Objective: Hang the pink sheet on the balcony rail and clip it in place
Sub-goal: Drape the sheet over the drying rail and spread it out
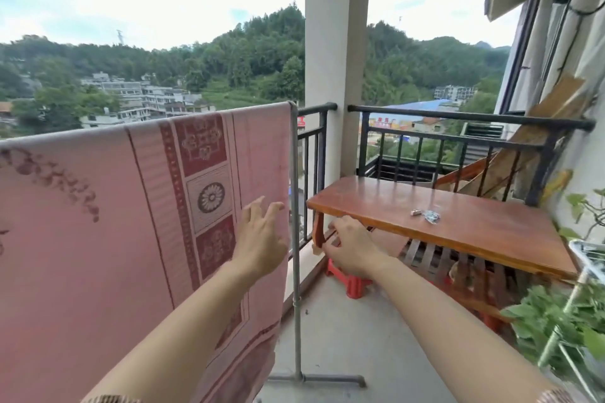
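Head view: pink sheet (98, 222) is found draped over the grey rack (296, 288); hanging is judged done; left hand (262, 239) is spread open at its edge; right hand (350, 249) is loosely curled, empty; clips (425, 215) lie unused on the wooden table (474, 232); clipping remains.

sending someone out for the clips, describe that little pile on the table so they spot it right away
Find the pale pillar that splits the black balcony railing. Just right of its foot stands a glossy reddish-brown wooden table. The clips are the small silvery-blue heap near the middle of its top, the only loose things lying on the wood.
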